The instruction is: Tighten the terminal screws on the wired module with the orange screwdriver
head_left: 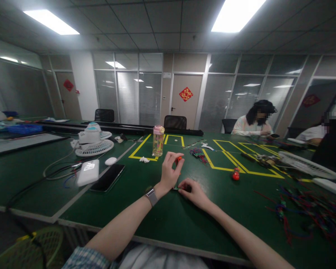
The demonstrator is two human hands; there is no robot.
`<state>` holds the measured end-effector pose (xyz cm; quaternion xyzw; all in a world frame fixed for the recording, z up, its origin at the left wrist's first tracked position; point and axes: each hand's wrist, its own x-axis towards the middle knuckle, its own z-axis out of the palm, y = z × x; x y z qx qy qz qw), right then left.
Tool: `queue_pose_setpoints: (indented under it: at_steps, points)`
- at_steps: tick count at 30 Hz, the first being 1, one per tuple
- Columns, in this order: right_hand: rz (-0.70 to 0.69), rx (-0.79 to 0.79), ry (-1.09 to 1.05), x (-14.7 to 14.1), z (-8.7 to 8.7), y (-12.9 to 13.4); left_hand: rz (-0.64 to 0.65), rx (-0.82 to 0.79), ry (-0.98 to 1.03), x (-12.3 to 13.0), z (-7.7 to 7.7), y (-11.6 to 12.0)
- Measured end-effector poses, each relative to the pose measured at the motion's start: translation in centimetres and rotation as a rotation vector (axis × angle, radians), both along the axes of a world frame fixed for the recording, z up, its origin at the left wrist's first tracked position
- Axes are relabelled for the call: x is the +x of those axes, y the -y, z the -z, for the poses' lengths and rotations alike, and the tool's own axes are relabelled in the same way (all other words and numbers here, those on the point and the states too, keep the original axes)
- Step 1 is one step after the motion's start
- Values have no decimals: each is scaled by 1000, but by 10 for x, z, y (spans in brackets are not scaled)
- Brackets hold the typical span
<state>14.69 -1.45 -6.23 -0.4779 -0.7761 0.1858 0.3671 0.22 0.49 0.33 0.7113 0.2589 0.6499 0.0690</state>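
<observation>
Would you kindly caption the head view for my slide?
Left hand lifts a small red tool while right hand pinches a tiny part on the green table.

We see through one head-worn camera, looking forward and slightly down across the green table. It sits close above our forearms, wide-angled, reaching the far glass wall.

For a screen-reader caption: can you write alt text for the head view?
Two bare hands work on a green table: the left hand pinches a small orange tool, and the right hand presses a small part down. A bottle, phone and wires lie around.
</observation>
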Motion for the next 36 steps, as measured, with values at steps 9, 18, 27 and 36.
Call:
queue_pose_setpoints:
  at_steps: [9, 18, 27, 36]
  points:
    - [0, -7, 4, -1, -3, 2, 60, -26, -10, -1, -1, 1]
    - [-5, -1, -5, 0, -1, 1, -36, -26, -26, -1, 1, -1]
    - [-3, -27, -15, -1, -2, 1, 2, -12, -8, -1, 0, -2]
    - [2, -26, -10, 0, -2, 1, 55, -11, -22, -2, 0, 0]
